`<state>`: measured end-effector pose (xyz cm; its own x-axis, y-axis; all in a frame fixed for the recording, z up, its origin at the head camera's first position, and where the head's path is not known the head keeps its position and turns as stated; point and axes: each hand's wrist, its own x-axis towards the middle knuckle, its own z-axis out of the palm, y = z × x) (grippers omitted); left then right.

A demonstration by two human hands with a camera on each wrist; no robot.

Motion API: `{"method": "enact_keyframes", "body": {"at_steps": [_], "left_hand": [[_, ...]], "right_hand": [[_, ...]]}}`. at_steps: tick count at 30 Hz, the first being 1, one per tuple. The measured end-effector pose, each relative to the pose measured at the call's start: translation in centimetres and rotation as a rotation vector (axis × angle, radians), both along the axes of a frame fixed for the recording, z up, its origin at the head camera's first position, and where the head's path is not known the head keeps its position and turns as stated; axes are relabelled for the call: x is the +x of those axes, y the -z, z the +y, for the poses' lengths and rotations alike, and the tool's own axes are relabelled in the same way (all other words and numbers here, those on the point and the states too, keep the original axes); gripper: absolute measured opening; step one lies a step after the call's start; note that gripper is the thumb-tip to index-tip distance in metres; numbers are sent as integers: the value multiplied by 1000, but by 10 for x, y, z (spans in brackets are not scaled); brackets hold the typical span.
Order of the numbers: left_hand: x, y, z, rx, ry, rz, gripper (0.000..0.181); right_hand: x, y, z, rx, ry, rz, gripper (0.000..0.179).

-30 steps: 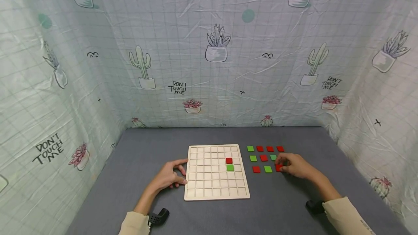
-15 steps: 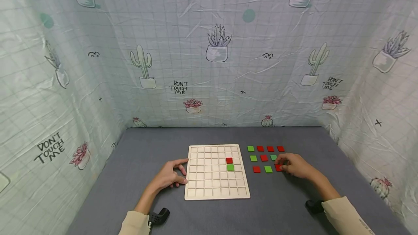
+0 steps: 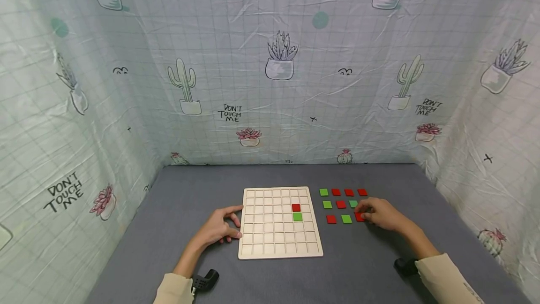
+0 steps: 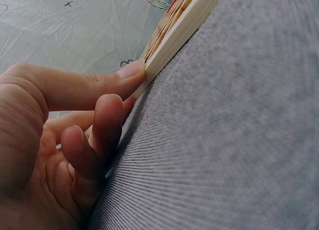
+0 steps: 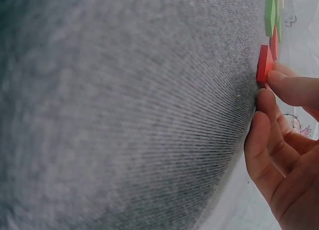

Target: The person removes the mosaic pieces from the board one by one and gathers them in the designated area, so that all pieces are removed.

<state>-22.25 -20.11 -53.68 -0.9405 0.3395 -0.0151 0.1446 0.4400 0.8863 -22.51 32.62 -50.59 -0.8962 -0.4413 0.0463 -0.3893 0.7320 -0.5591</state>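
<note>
A pale wooden grid board (image 3: 274,237) lies flat on the table, with a red tile (image 3: 296,208) and a green tile (image 3: 297,216) in adjoining cells. Along its left edge, the left hand (image 3: 217,225) rests its extended thumb and index fingertip; the left wrist view shows the thumb (image 4: 130,73) against the board's side and other fingers bent beneath. Right of the board, the right hand (image 3: 381,214) pinches a red square tile (image 5: 263,63) between thumb and index finger, low at the tabletop. Its fingers partly cover this tile in the head view.
Several loose red and green tiles lie in rows right of the board, among them a green one (image 3: 346,219) and a red one (image 3: 331,219). Grey cloth (image 3: 202,182) covers the table; a cactus-print curtain (image 3: 236,60) encloses its back and sides.
The right fingertips and the red tile under them have shifted very slightly left. The left hand and the board stay in place.
</note>
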Motion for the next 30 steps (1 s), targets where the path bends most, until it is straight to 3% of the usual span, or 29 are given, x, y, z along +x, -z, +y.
{"method": "enact_keyframes", "body": {"at_steps": [19,30], "left_hand": [[3,-2,2,34,5,-1,87],[2,0,1,28,3,1,86]], "right_hand": [[-2,1,0,15,26,12,11],[-2,-14,-8,15,24,71,8]]}}
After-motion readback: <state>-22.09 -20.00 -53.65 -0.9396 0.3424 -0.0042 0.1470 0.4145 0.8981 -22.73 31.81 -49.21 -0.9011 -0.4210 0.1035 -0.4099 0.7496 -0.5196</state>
